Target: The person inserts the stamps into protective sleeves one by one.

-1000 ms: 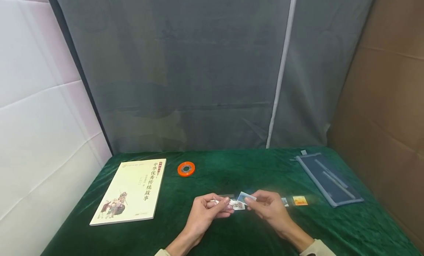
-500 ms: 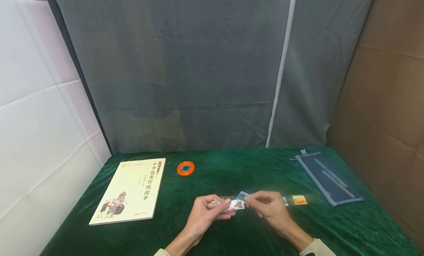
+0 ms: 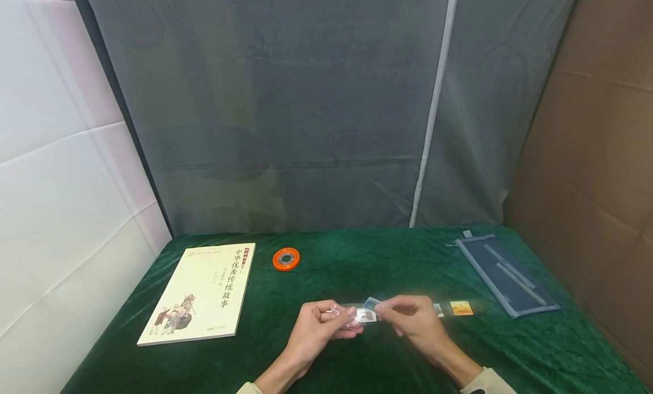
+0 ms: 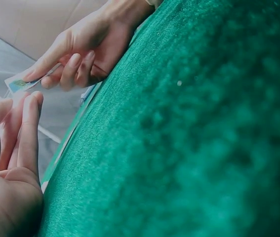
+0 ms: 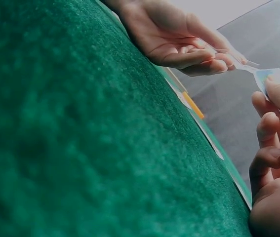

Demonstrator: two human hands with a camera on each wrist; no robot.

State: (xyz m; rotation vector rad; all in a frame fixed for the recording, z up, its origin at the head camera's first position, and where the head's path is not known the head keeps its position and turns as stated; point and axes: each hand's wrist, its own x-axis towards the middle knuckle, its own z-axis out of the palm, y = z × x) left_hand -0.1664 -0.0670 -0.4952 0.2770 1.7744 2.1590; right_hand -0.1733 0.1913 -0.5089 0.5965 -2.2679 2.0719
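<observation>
My left hand [image 3: 321, 326] pinches a small clear plastic sleeve [image 5: 243, 65] between thumb and fingers; its glossy film shows at the fingertips in the head view. Between thumb and forefinger, my right hand [image 3: 415, 320] holds a small blue-and-white stamp [image 3: 372, 303]. One corner of that stamp points left and overlaps the sleeve's edge in the head view. A blue-green picture shows on the stamp [image 4: 19, 85] in the left wrist view, partly hidden by the thumb. Below and between the hands, another pale stamp [image 3: 366, 316] appears, partly covered by the left fingers.
An orange stamp [image 3: 461, 308] and a partly hidden pale one [image 3: 439, 310] lie right of the right hand. A blue mesh zip pouch [image 3: 505, 275] with slim items lies at right. A cream book [image 3: 204, 286] and an orange ring-shaped reel [image 3: 286, 252] are at left.
The stamp in my right hand has shifted slightly left, toward the sleeve, and less of it shows. My left hand has barely moved, with more film glare at its fingertips.
</observation>
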